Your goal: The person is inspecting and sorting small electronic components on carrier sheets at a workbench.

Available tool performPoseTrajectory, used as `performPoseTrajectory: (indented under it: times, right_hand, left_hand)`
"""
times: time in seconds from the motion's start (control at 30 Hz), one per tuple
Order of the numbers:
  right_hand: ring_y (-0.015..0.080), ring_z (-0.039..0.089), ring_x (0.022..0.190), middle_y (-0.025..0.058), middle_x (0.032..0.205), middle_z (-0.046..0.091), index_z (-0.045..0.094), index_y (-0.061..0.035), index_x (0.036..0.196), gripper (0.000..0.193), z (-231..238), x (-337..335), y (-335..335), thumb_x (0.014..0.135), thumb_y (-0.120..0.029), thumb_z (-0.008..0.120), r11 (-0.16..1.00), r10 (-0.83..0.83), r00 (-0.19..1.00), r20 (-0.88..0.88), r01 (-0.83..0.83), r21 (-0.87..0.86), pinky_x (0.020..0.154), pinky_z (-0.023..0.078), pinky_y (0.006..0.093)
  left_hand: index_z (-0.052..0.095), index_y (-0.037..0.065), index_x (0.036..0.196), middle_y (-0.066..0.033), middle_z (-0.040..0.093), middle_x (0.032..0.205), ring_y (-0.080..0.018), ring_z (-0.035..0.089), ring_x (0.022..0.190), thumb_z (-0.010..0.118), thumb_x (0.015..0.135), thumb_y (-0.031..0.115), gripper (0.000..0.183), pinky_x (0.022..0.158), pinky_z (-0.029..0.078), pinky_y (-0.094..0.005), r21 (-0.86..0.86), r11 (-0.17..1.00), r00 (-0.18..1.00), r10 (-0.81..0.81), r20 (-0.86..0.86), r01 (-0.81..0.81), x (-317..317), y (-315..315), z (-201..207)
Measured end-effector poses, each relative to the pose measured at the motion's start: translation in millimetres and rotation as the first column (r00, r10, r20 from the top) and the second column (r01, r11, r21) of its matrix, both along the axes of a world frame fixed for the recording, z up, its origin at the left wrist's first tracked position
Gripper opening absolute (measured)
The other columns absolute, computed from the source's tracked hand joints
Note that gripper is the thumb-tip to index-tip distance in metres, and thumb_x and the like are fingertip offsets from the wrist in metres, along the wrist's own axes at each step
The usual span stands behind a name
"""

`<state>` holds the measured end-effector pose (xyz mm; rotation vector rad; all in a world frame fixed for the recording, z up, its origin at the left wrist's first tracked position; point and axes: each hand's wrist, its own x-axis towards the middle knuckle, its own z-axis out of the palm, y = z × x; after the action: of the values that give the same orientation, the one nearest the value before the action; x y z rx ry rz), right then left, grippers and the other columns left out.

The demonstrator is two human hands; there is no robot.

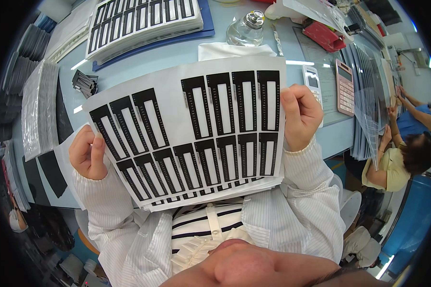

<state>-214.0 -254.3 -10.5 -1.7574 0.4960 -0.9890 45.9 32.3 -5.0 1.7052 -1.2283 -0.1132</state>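
A white sheet of black-framed stickers is held up in front of my chest, tilted toward me. Its stickers stand in two rows, and the upper row has a blank gap left of the middle. My left hand pinches the sheet's left edge between thumb and curled fingers. On the opposite edge, near the upper corner, my right hand grips it the same way. More sheets of the same print show below its lower edge; what supports them is hidden.
Beyond the sheet lie a stack of similar sheets on a blue board, a glass pump bottle, a white cloth and black scraps. Calculators lie right; a plastic-wrapped stack stands left. Co-workers sit at right.
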Motion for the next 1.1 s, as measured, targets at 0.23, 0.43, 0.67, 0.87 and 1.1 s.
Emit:
performPoseTrajectory:
  times: [0.23,0.43,0.67,0.87,1.1]
  right_hand:
    - [0.0039,0.051,0.056,0.0020,0.066,0.062,0.064,0.0035,0.080,0.015,-2,8,-3,0.086,-0.010,0.065,0.998,-0.003,0.990,-0.143,0.011,0.061,0.051,0.038,0.0185]
    - [0.0038,0.047,0.051,0.0023,0.061,0.061,0.067,0.0026,0.078,0.015,-2,10,-4,0.081,-0.012,0.071,1.000,0.023,0.950,-0.311,-0.018,0.018,0.046,0.035,0.0185]
    - [0.0035,0.045,0.051,0.0012,0.059,0.059,0.068,0.0034,0.078,0.018,11,-5,-22,0.079,-0.014,0.072,0.963,0.267,0.832,-0.487,-0.219,0.155,0.046,0.033,0.0193]
    - [0.0045,0.045,0.050,0.0009,0.056,0.057,0.068,0.0027,0.075,0.017,25,-16,-33,0.077,-0.013,0.073,0.845,0.535,0.656,-0.532,-0.417,0.335,0.046,0.032,0.0200]
    - [0.0055,0.048,0.049,0.0002,0.053,0.057,0.066,-0.0004,0.067,0.018,34,-20,-39,0.078,-0.012,0.073,0.703,0.691,0.597,-0.407,-0.424,0.571,0.046,0.032,0.0200]
  left_hand:
    - [0.051,-0.002,0.069,-0.0049,0.048,0.061,-0.0115,0.041,0.056,0.055,0.089,0.009,0.024,0.054,0.032,-0.0248,0.151,0.987,0.993,0.074,-0.090,-0.060,-1,-6,-1]
    - [0.050,-0.002,0.065,-0.0055,0.049,0.059,-0.0120,0.042,0.054,0.056,0.089,0.012,0.028,0.053,0.033,-0.0248,0.247,0.969,0.990,0.041,-0.135,-0.007,-2,-11,-4]
    - [0.049,-0.002,0.063,-0.0069,0.047,0.057,-0.0144,0.042,0.051,0.057,0.084,0.015,0.029,0.051,0.032,-0.0258,0.363,0.905,0.968,-0.158,-0.197,0.221,-1,-6,13]
    - [0.048,-0.001,0.062,-0.0067,0.048,0.057,-0.0137,0.042,0.049,0.055,0.084,0.013,0.028,0.050,0.032,-0.0258,0.360,0.895,0.946,-0.165,-0.279,0.262,0,-5,14]
    - [0.048,0.000,0.058,-0.0059,0.053,0.058,-0.0120,0.045,0.050,0.054,0.083,0.015,0.030,0.050,0.032,-0.0246,0.298,0.913,0.861,-0.101,-0.499,0.280,7,6,20]
